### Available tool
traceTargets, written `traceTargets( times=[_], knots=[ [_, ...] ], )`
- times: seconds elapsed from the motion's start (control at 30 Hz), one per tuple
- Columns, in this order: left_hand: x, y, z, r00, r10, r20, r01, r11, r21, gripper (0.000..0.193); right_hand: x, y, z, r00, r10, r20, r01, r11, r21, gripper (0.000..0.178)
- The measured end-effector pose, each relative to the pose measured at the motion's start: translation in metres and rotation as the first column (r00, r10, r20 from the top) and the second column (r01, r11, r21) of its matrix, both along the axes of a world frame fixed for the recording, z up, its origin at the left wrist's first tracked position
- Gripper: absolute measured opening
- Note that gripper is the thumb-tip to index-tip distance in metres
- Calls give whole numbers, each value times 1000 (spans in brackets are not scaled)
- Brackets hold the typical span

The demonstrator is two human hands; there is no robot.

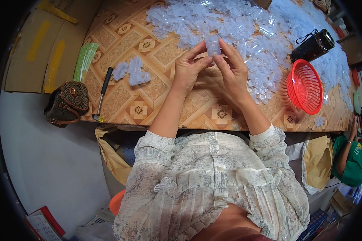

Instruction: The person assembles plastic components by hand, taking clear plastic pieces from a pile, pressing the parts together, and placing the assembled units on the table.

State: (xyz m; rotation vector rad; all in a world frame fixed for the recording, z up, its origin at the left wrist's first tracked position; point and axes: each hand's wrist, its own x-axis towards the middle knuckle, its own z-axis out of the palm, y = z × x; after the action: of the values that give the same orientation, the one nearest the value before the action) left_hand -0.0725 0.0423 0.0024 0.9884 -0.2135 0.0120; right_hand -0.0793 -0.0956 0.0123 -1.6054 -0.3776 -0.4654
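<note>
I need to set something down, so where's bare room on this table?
One bare patch of table lies between the green sheet and the heap of clear plastic pieces, beyond the small cluster. Another runs along the near edge between the hammer and left forearm. The far and right sides are crowded with the heap, black flask and red basket.

I am casting a soft shadow on the table (122, 105); clear plastic pieces (265, 29) are glinting (rim bending, corners black).

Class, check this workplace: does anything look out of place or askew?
The brown patterned bag looks out of place: it sits at the table's left edge, apparently partly overhanging, near a hammer. Nothing else clearly stands out.
</note>
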Motion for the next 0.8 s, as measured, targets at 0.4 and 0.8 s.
traceTargets(
  times=[0.4, 0.8],
  knots=[
    [0, 3, -3, 991, 15, 132, -26, 996, 81, 47, -3, 2, 3, 983, 140, -121, -113, 972, 205, 39],
    [0, 1, -6, 995, 36, -95, -33, 999, 30, 45, 0, -1, -2, 995, 66, -75, -71, 996, -56, 53]
  ],
)
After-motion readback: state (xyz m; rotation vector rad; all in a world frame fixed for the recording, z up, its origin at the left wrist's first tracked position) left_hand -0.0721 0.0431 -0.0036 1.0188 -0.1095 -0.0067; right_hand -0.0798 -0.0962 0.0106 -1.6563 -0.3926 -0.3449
